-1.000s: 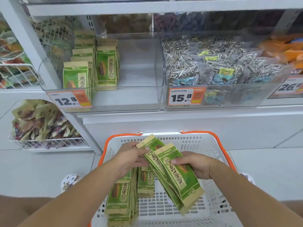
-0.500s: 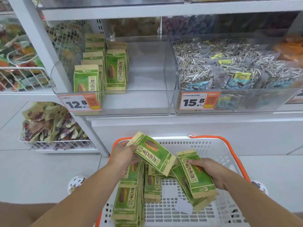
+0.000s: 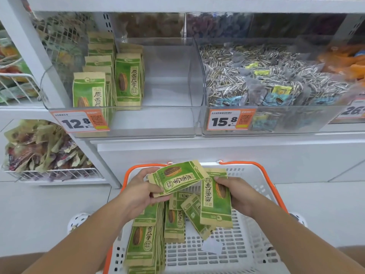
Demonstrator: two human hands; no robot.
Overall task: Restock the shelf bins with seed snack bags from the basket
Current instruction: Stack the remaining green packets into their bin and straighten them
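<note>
Seed snack bags (image 3: 178, 179) pinched in left hand (image 3: 138, 196), another (image 3: 216, 200) gripped in right hand (image 3: 240, 195), above white basket (image 3: 262, 186); loosely fanned, liable to slip before reaching half-empty bin (image 3: 167, 119).

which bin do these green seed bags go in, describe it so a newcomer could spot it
On the white shelf above the basket stand clear bins side by side. Take the left clear bin, price tag 12.8. Only it holds upright green bags, with bare floor at its right; its neighbour, tagged 15.8, is heaped with striped seed packs.
</note>
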